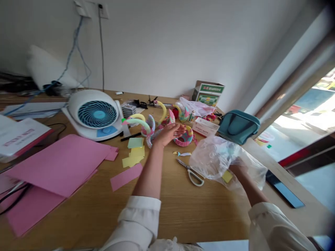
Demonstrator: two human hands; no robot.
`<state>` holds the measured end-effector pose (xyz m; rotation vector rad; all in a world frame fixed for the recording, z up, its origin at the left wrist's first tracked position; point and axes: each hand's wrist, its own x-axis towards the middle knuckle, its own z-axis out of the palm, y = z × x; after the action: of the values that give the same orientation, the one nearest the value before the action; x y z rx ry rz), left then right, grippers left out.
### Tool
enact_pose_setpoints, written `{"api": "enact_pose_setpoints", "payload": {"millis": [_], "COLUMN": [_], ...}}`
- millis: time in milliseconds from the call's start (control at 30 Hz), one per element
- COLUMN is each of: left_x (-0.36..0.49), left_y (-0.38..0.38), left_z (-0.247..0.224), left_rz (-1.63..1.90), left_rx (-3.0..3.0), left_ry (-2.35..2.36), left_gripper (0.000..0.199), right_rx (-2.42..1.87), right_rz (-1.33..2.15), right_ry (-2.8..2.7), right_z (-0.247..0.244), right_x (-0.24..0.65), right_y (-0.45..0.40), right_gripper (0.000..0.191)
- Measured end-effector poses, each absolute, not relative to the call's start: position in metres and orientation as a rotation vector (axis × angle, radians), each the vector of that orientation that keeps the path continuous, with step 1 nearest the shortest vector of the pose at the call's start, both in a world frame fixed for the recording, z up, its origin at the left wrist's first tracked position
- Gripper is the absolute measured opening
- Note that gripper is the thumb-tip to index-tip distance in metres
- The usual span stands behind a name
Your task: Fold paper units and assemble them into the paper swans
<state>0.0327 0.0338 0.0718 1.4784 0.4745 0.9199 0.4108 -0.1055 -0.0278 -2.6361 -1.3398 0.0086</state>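
Note:
My left hand (169, 134) lies spread over the desk, fingers apart, beside a pink and teal folded-paper ring (184, 140) that it seems to touch. Behind it stand folded-paper swans (148, 127) with curved yellow and green necks. My right hand (239, 169) is partly veiled by a crumpled clear plastic bag (214, 160), and its grip is hidden. Between my hands lie scissors with cream handles (191, 173) and a small folded paper scrap (182, 153). Yellow sticky notes (132, 158) and a pink paper strip (126, 176) lie left of my left forearm.
A white desk fan (94, 115) stands at the back left, beside large pink paper sheets (54, 165) and a white folder (21, 137). A teal bag (238, 126), a small white box (205, 127) and a cardboard box (208, 93) line the back right, near a window.

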Motion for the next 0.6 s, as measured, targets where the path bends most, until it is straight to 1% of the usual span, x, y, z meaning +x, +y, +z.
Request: {"api": "enact_pose_setpoints", "payload": {"millis": [67, 133, 233, 300, 367, 467, 533, 600], "left_x": [0.058, 0.082, 0.093, 0.079, 0.052, 0.003, -0.025, -0.043], "left_y": [0.024, 0.01, -0.018, -0.04, -0.063, -0.086, -0.093, -0.095], "left_z": [0.067, 0.061, 0.046, 0.034, 0.021, 0.003, -0.01, -0.024], "left_rz": [1.007, 0.94, 0.807, 0.735, 0.677, 0.657, 0.674, 0.688], "left_rx": [1.382, 1.534, 1.712, 1.803, 1.945, 2.019, 2.127, 2.25], "left_ry": [0.411, 0.403, 0.372, 0.376, 0.399, 0.432, 0.524, 0.607], "left_gripper": [0.05, 0.046, 0.026, 0.014, 0.008, 0.006, 0.01, 0.01], "right_rx": [-2.651, -2.653, -2.66, -2.637, -2.617, -2.507, -2.266, -1.981], "right_rz": [0.065, 0.094, 0.066, 0.055, 0.035, -0.047, -0.078, 0.058], "right_ry": [-1.37, -1.406, -1.415, -1.433, -1.409, -1.273, -1.297, -1.409], "right_z": [-0.028, -0.029, -0.033, -0.035, -0.034, -0.021, -0.008, 0.004], "right_x": [0.412, 0.415, 0.421, 0.424, 0.422, 0.399, 0.363, 0.312], "right_y": [-0.105, -0.108, -0.121, -0.138, -0.161, -0.203, -0.227, -0.237], "right_gripper": [0.035, 0.036, 0.031, 0.03, 0.032, 0.027, 0.021, 0.022]}}
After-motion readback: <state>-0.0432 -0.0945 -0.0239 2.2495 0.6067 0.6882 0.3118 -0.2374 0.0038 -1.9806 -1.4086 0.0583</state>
